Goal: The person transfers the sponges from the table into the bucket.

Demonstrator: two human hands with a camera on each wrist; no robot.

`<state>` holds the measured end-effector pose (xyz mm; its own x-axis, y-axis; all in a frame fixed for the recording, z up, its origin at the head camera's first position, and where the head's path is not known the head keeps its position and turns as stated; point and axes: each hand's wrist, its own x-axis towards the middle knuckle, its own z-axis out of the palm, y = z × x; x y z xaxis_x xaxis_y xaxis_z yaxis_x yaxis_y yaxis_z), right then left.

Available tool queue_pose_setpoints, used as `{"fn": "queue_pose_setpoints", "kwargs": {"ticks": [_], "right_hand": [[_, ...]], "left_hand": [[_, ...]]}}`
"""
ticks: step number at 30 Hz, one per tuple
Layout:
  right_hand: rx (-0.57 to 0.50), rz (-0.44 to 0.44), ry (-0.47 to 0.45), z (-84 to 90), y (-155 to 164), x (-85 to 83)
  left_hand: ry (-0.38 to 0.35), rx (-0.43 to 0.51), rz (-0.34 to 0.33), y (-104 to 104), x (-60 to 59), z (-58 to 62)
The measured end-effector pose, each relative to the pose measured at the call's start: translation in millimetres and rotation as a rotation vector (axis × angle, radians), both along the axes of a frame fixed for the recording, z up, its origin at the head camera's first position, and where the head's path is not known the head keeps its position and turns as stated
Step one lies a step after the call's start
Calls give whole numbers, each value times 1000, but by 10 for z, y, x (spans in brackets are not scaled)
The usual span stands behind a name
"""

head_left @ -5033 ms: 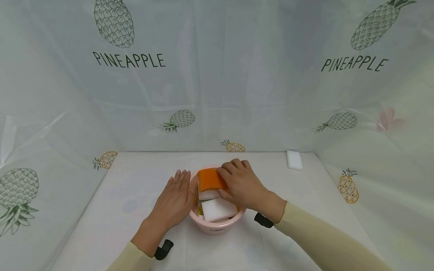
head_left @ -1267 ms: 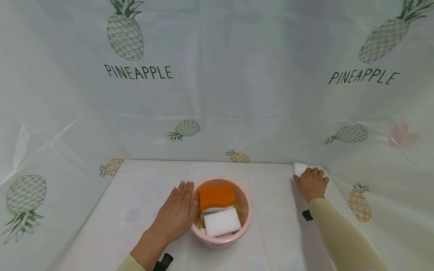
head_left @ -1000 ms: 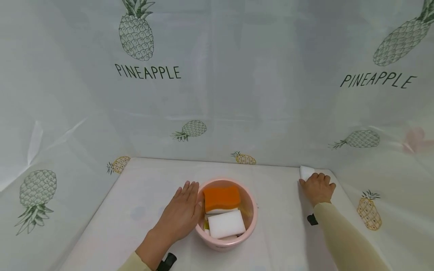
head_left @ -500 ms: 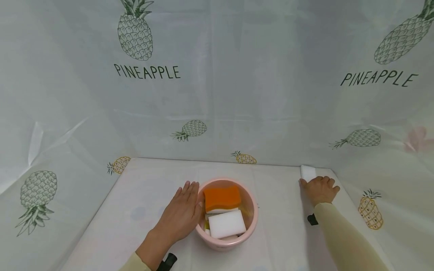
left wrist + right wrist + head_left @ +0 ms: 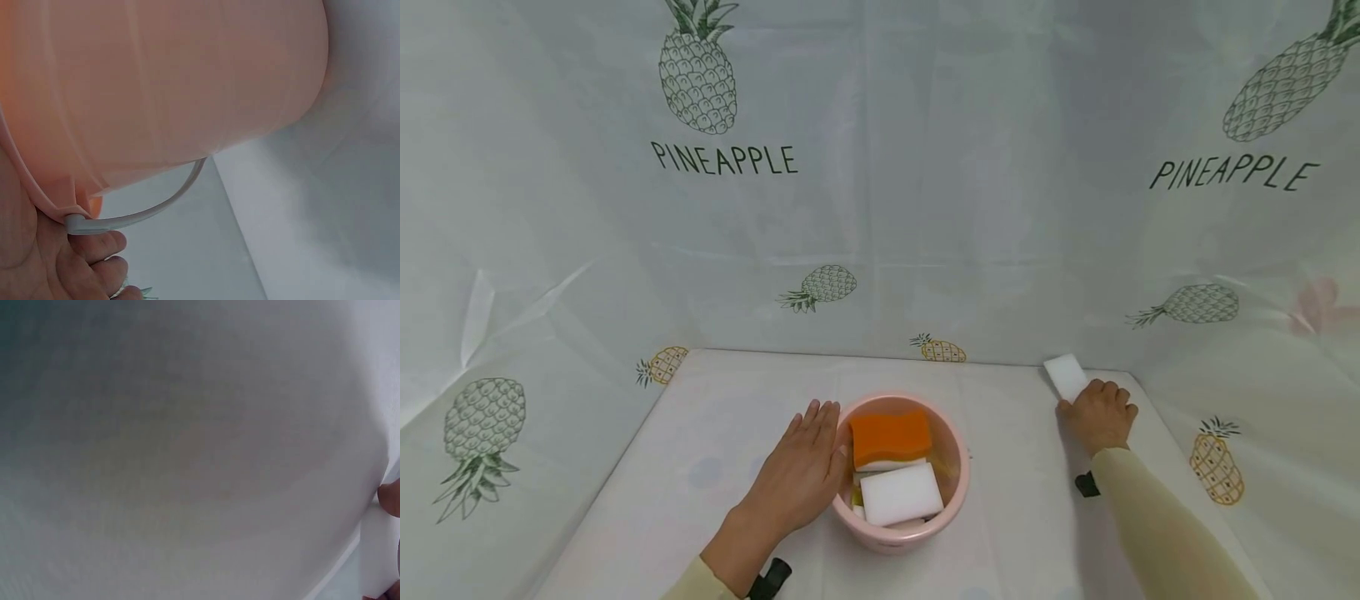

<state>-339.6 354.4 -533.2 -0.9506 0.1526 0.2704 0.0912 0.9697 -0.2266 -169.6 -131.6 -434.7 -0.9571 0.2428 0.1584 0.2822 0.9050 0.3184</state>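
Now right hand [image 5: 1097,414], fingers curled, grips near end of white sponge [image 5: 1066,375] at desk's far right corner; left hand [image 5: 801,471] flat against pink bucket [image 5: 958,492].

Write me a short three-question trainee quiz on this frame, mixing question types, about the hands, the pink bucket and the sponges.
1. True or false: the left hand lies with straight fingers against the side of the round pink plastic bucket.
2. Which thing does the right hand grip?
A. the orange-topped sponge in the bucket
B. the white rectangular foam sponge at the far right of the white table
C. the bucket's white wire handle
3. Fill in: the white foam block in the bucket lies ____ to the camera than the orange-topped sponge.

Key: 1 true; 2 B; 3 nearer
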Motion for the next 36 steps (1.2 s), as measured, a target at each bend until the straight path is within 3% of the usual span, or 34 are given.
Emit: {"fn": "queue_pose_setpoints", "kwargs": {"ticks": [10, 20, 27, 36], "right_hand": [[62, 82, 80, -13, -26, 5], [64, 130, 22, -56, -65, -3], [92, 163, 22, -13, -182, 85], [122, 226, 95, 130, -423, 229]], "left_hand": [[-2, 2, -5, -2, -3, -5], [-11, 14, 1, -1, 1, -2], [-30, -4, 1, -1, -10, 12], [-36, -6, -1, -3, -14, 9]]}}
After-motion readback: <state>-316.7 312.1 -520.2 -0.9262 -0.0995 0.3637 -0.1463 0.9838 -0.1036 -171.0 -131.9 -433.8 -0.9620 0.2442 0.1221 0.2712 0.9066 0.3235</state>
